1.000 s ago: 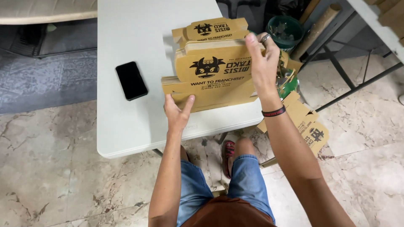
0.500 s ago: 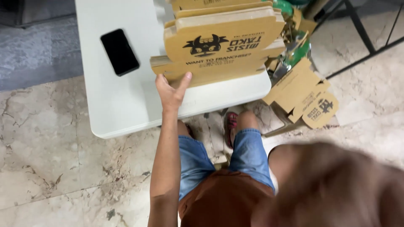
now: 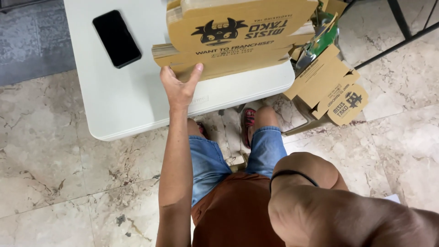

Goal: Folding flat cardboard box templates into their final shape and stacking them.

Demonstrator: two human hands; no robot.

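Note:
A stack of flat brown cardboard boxes (image 3: 238,34) with a black cartoon print lies on the white table (image 3: 123,105), reaching past its near edge. My left hand (image 3: 179,85) touches the stack's near left corner, thumb against the cardboard and fingers spread. My right hand (image 3: 311,167) is pulled back close to the camera, low at the right, with a dark band on its wrist. It appears blurred, and its fingers are hidden. It is well away from the boxes.
A black phone (image 3: 116,37) lies on the table left of the stack. More folded cardboard boxes (image 3: 327,87) and something green (image 3: 322,34) sit to the right of the table. Black metal legs (image 3: 402,25) stand at the far right. The floor is marble tile.
My right hand has let go of the top box and drawn back toward the camera. The view has tilted down. My left hand stays at the stack's corner.

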